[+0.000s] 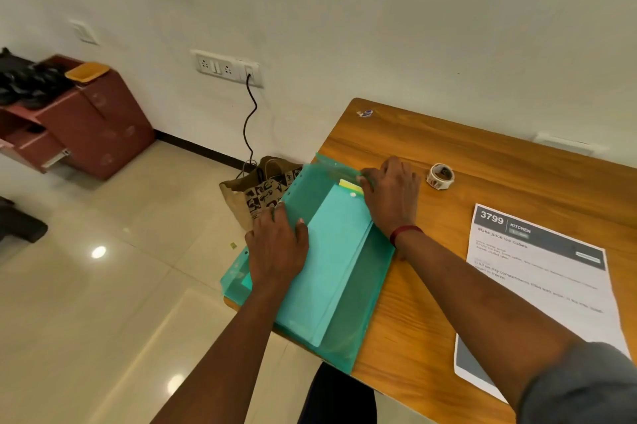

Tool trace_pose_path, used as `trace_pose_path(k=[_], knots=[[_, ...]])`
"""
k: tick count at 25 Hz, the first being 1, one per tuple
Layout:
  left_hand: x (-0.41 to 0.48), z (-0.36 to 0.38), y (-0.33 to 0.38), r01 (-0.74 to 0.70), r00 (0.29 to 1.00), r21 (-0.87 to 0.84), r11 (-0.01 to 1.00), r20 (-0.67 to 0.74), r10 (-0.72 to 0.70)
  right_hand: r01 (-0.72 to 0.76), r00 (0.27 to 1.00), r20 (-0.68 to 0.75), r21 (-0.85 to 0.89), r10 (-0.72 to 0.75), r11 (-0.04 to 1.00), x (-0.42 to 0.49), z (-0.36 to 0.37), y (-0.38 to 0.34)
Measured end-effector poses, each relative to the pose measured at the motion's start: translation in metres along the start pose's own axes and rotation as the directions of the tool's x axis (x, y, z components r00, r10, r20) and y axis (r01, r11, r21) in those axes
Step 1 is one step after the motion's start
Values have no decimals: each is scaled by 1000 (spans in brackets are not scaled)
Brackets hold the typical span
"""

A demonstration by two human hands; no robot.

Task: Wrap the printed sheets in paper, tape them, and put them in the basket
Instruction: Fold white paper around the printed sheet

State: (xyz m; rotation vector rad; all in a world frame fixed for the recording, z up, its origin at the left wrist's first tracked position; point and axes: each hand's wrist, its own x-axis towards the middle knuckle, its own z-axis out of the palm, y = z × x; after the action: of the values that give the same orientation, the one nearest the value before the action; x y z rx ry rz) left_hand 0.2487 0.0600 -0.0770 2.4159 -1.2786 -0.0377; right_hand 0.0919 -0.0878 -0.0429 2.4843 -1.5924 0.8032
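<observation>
Paper bag [256, 194]: printed, brown, standing on the floor just off the table's left edge, mouth open. Presumably the basket of the task; nothing wrapped is in it yet.

Left hand [277, 246]: laid flat, fingers spread and not closed on anything, pressing the left flap of the green wrapper [344, 289] down near the table's left edge.

Green wrapper: translucent sheet with a punched edge, folded over a paler sheaf, apparently the printed sheets [336, 244]. It overhangs the table's left edge and near-left corner. Risk: with so much unsupported, easing the palm could let the bundle tip or slide to the floor.

Right hand [391, 196]: at the wrapper's far end, fingers bent over the far flap; whether thumb and fingers actually pinch it cannot be told. Risk: the springy flap may open again once either hand leaves for the tape.

Table [448, 154]: wooden, otherwise bare toward the far edge.

Tape roll [440, 176]: lying just beyond the right hand, untouched; no tape on the wrapper.

Loose printed sheet [537, 268]: toward the table's right edge, outside the wrap, possibly left out.
</observation>
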Motion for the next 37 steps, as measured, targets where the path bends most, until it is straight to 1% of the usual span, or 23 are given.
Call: trace_pose_path(k=[2,5,7,8,10,11,13,15,18,21,23,25,28,30,31,33,34,35,36,37], knots=[[-2,3,1,0,1000,-1,1000,-5,0,-36,999,-6,-4,36,999,10,-5,6],[-3,5,2,21,1000,-1,1000,-18,-21,-79,995,58,56,76,995,20,-8,8],[-4,5,3,28,999,-3,1000,-29,-28,-104,985,148,120,86,987,23,-6,11],[-4,4,4,26,999,-5,1000,-38,-26,-80,975,217,154,46,985,25,-3,14],[-5,1,5,28,998,-21,999,-58,-29,-33,924,378,212,-50,977,30,2,20],[-6,0,6,30,997,-35,999,-71,-32,-46,896,439,236,-64,971,34,4,21],[-8,-3,8,31,995,-66,997,-97,-38,-93,855,517,256,-55,962,42,5,20],[-9,-4,9,28,993,-90,996,-112,-38,-98,821,568,256,-67,962,47,3,19],[-9,-4,9,23,991,-122,992,-128,-39,-68,784,610,269,-115,961,50,0,19],[-8,-2,7,23,990,-157,987,-136,-45,-73,787,609,252,-100,965,50,-4,18],[-6,-2,4,27,993,-167,986,-113,-46,-70,787,610,236,-91,969,50,-4,14],[-4,-1,3,35,996,-162,986,-76,-48,-108,787,613,245,-67,964,50,-4,13],[-2,-2,1,32,998,-155,987,-55,-40,-213,805,593,263,17,941,53,-6,16],[-4,-2,0,35,998,-148,988,-47,-42,-309,807,586,314,73,898,54,-7,19],[-6,-1,0,39,998,-142,989,-46,-46,-382,792,603,367,96,848,54,-8,19],[-9,0,1,47,997,-134,990,-57,-55,-549,736,660,455,148,701,55,-11,18],[-9,0,1,50,996,-126,991,-62,-58,-606,712,683,478,165,636,55,-11,18],[-9,0,2,48,996,-115,992,-65,-56,-636,697,697,489,172,597,55,-11,18],[-9,0,3,44,996,-107,993,-67,-52,-644,690,704,490,169,587,54,-12,19],[-10,0,3,42,997,-104,994,-67,-49,-632,692,704,485,158,605,55,-12,19]])
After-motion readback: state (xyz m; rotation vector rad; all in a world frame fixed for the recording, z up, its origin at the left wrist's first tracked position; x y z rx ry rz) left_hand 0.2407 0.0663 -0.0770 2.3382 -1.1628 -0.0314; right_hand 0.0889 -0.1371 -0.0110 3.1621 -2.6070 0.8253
